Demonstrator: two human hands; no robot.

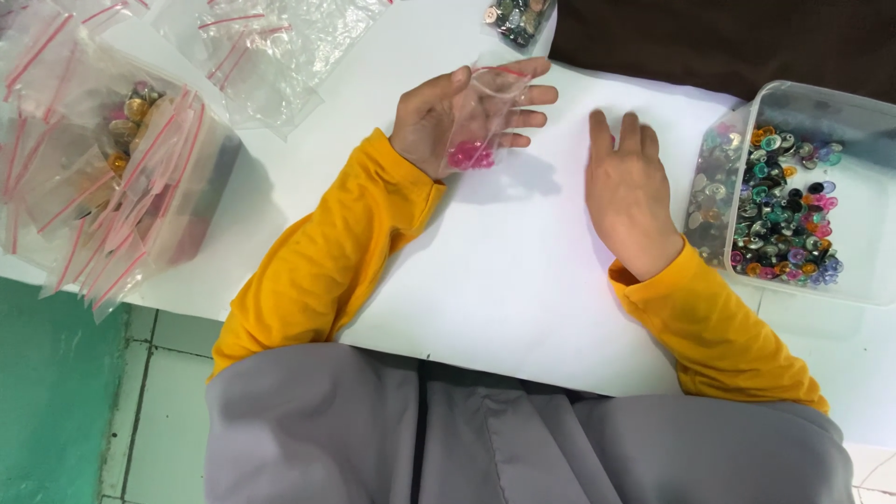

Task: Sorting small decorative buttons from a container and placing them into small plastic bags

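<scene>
Left hand (446, 117) pinched a little bag (485, 117) of pink beads (469, 154) left of the tub (873, 187), right hand (627, 191) flat and empty beside it; bag mouth looked unsealed, so tilting could've spilled them.

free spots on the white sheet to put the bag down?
Bare sheet between the left hand holding the small bag and the flat right hand, and below both toward the lap. Crowded: bag pile far left, button tub right, loose bags top.
</scene>
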